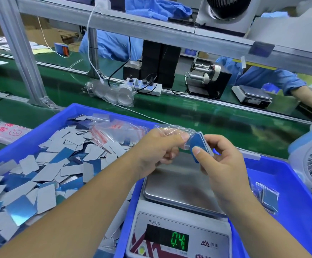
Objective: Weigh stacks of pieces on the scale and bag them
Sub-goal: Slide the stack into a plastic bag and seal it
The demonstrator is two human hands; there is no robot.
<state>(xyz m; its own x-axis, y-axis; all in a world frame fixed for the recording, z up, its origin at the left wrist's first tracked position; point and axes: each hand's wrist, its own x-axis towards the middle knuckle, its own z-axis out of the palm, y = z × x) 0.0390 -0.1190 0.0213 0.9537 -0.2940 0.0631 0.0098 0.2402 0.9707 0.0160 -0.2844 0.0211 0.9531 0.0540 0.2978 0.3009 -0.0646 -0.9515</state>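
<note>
Crinkled clear bag [172, 130] pinched by left hand [158, 146], right hand [219, 159] gripping glossy blue, seemingly stacked pieces [198, 144]

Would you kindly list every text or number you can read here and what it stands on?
"0.4": green digits on the scale's display.
"电子天平": printed above the display on the scale.
Logo and brand characters right of the display: too blurred to read.
Red print on the bags at left: blurred, unreadable.
</note>
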